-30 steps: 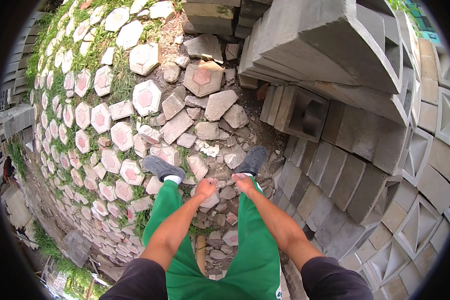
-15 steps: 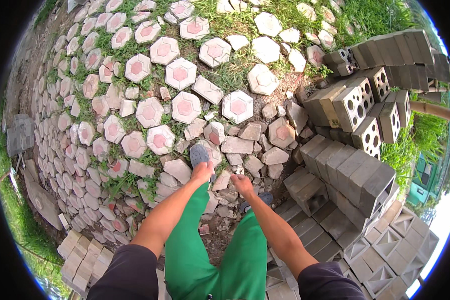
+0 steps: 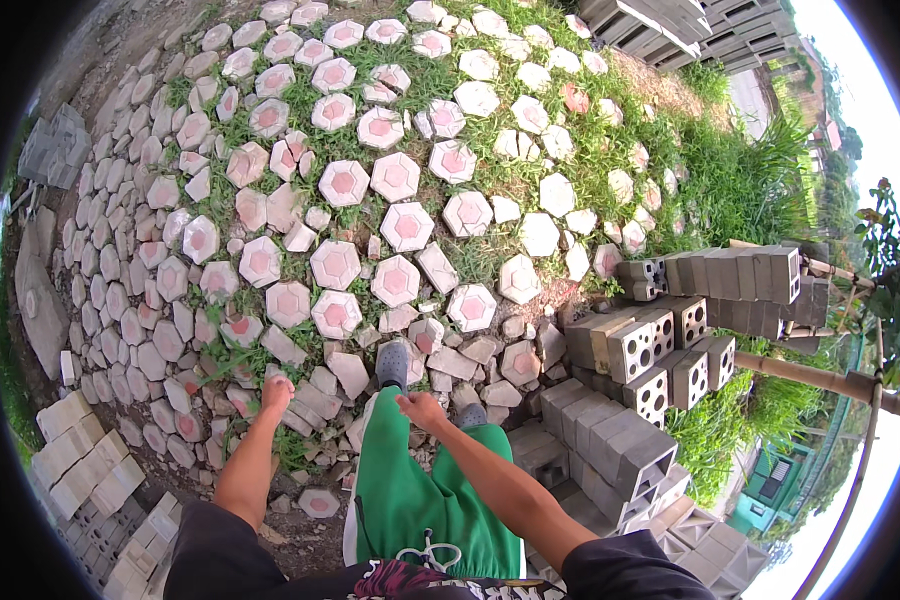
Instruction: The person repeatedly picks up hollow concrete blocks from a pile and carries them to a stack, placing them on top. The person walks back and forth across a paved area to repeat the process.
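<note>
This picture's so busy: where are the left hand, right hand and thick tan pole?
Left hand (image 3: pixel 278 392), head view: the hand's middle.
Right hand (image 3: pixel 422 409), head view: the hand's middle.
Thick tan pole (image 3: pixel 802 373), head view: shaft's middle.

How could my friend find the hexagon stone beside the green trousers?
Find the green trousers below. Between them and the left forearm lies a pink-centred hexagon stone on brown dirt. Unlike the hexagons grouped farther up, it sits on its own.
</note>
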Demonstrator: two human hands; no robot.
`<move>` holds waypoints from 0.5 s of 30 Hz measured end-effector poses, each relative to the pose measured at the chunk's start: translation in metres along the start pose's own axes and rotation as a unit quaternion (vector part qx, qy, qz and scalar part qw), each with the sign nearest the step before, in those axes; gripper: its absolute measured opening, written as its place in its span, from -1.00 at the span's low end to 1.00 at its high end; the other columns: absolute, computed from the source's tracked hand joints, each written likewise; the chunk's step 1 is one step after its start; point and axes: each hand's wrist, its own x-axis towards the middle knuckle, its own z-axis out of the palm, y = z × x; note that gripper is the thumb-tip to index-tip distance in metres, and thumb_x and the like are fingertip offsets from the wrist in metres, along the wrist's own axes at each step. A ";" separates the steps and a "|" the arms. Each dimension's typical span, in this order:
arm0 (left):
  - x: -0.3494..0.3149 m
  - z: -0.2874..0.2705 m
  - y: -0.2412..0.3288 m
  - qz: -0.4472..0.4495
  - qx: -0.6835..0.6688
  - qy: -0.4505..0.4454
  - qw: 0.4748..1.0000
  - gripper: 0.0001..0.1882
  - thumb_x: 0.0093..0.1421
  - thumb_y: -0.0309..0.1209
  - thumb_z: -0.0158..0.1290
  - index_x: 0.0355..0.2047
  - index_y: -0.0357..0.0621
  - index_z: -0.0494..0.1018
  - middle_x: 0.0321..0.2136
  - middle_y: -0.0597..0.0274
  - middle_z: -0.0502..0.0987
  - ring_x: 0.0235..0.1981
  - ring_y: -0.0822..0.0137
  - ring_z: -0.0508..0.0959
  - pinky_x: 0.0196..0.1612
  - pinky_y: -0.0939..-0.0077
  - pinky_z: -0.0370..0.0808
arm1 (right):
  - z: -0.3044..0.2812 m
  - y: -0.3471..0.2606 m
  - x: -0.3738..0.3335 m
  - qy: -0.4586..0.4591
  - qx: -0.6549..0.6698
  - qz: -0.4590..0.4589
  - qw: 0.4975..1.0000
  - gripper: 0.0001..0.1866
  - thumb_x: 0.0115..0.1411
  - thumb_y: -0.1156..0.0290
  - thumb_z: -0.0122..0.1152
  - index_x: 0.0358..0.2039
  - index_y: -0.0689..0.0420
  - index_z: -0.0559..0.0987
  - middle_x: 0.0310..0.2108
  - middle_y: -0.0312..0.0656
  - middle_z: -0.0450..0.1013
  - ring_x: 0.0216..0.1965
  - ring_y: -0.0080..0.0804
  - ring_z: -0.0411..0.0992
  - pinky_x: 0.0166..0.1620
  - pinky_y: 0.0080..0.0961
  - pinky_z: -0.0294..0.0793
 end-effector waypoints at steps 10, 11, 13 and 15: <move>-0.108 0.092 0.046 -0.075 -0.118 -0.013 0.990 -0.82 0.07 -0.50 0.01 -0.27 -0.21 0.41 -0.46 0.17 0.55 -0.63 0.43 0.47 -0.58 0.52 0.41 | -0.135 -0.019 -0.004 0.112 0.111 0.000 0.987 -0.76 0.10 0.29 0.08 -0.27 0.16 0.51 -0.42 -0.22 0.51 -0.36 -0.48 0.49 -0.35 -0.48 0.48; -0.114 0.105 0.072 -0.058 -0.145 -0.014 0.988 -0.80 0.07 -0.49 0.01 -0.25 -0.21 0.40 -0.46 0.18 0.54 -0.62 0.43 0.49 -0.58 0.53 0.42 | -0.147 -0.029 -0.001 0.109 0.153 -0.002 0.982 -0.76 0.12 0.30 0.07 -0.25 0.15 0.49 -0.41 -0.24 0.51 -0.36 -0.52 0.49 -0.34 -0.50 0.48; -0.128 0.124 0.127 -0.011 -0.169 -0.022 0.985 -0.77 0.10 -0.46 0.02 -0.21 -0.21 0.38 -0.46 0.19 0.54 -0.59 0.42 0.51 -0.57 0.54 0.43 | -0.166 -0.052 0.002 0.092 0.202 0.000 0.975 -0.76 0.15 0.30 0.06 -0.23 0.14 0.47 -0.37 -0.24 0.51 -0.35 -0.49 0.49 -0.33 -0.46 0.49; -0.125 0.139 0.172 0.055 -0.187 -0.026 0.980 -0.76 0.12 -0.41 0.04 -0.20 -0.22 0.37 -0.46 0.19 0.54 -0.56 0.42 0.52 -0.54 0.55 0.44 | -0.183 -0.076 0.006 0.065 0.239 -0.007 0.969 -0.75 0.17 0.27 0.06 -0.21 0.14 0.48 -0.34 -0.25 0.51 -0.34 -0.48 0.49 -0.32 -0.45 0.48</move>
